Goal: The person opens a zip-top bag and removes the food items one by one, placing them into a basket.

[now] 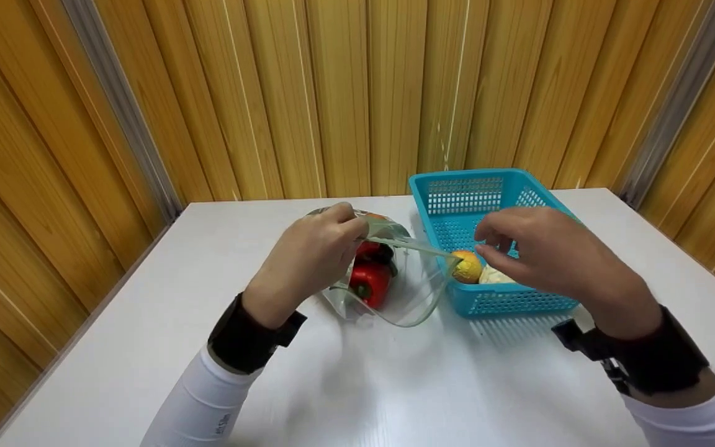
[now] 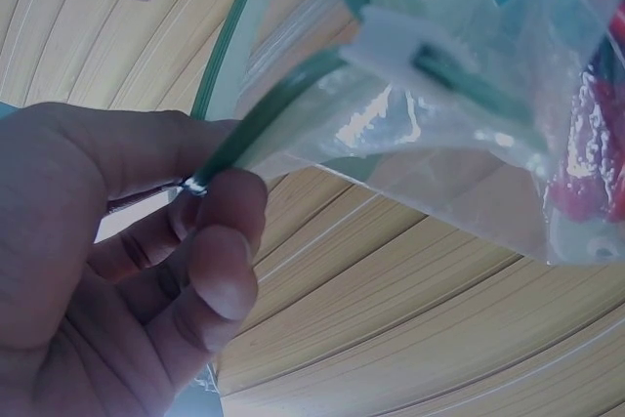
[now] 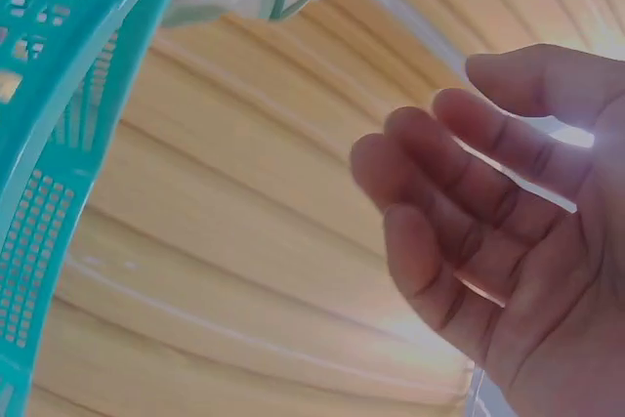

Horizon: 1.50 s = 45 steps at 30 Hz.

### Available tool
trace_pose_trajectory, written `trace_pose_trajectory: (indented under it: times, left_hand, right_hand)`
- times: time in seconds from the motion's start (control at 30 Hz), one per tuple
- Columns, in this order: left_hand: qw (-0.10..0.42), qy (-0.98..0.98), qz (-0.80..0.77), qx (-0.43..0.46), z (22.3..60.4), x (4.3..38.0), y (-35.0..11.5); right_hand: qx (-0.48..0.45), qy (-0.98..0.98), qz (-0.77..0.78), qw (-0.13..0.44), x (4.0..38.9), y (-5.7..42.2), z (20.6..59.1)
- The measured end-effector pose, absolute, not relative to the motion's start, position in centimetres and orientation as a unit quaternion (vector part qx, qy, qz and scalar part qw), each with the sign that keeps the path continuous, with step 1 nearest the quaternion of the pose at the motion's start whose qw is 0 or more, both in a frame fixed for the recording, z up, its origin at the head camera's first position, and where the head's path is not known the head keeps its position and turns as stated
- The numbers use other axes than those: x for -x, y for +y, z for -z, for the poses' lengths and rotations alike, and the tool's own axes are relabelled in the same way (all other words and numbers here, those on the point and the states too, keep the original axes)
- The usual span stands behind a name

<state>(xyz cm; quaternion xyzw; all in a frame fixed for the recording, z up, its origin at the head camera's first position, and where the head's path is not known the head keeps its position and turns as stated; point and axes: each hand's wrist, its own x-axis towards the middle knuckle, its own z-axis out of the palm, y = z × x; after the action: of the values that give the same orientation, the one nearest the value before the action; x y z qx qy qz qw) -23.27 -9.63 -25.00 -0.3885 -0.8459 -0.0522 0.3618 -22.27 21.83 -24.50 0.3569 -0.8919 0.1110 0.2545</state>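
My left hand point(image 1: 320, 248) pinches the green-edged rim of a clear zip bag point(image 2: 283, 109) between thumb and fingers. A white slider point(image 2: 395, 46) sits on that rim in the left wrist view. Inside the bag, red bell peppers point(image 1: 370, 284) show through the plastic, and its mouth gapes toward the right. My right hand point(image 1: 537, 248), fingers loosely bent and holding nothing, hovers over the front of a blue plastic basket point(image 1: 512, 298). In the basket lie a yellow-orange round fruit point(image 1: 468, 267) and a pale cream item point(image 1: 495, 275), partly hidden by the right hand.
Bag and basket stand side by side on a white table point(image 1: 395, 385). Wood-patterned panels point(image 1: 332, 93) rise behind the table and along both sides. The bag's open edge overlaps the basket's near left corner in the head view.
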Motion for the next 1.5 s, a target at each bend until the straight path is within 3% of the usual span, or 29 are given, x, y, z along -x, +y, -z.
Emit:
trace_pose_trajectory:
  times: [0.17,0.57,0.8,1.13,1.5]
  left_hand:
    - [0.361,-0.847,0.051,0.388,25.0,23.3,-9.7]
    - [0.361,-0.851,0.046,0.379,25.2,23.4,-9.8]
    - [0.357,-0.854,0.030,0.377,25.0,23.3,-9.6]
    - [0.373,-0.844,0.030,0.385,25.2,23.4,-9.7]
    - [0.378,-0.844,0.029,0.380,25.3,23.3,-9.7]
  right_hand:
    - [-0.426,-0.860,-0.136,0.246,22.0,20.3,25.2]
    - [-0.506,-0.840,-0.124,0.155,23.3,13.9,28.6]
    - [-0.481,-0.861,-0.113,0.119,25.2,11.4,29.7]
    - [-0.485,-0.872,-0.051,0.025,27.9,8.4,32.6]
    - [-0.441,-0.891,-0.066,-0.087,28.2,8.3,34.2]
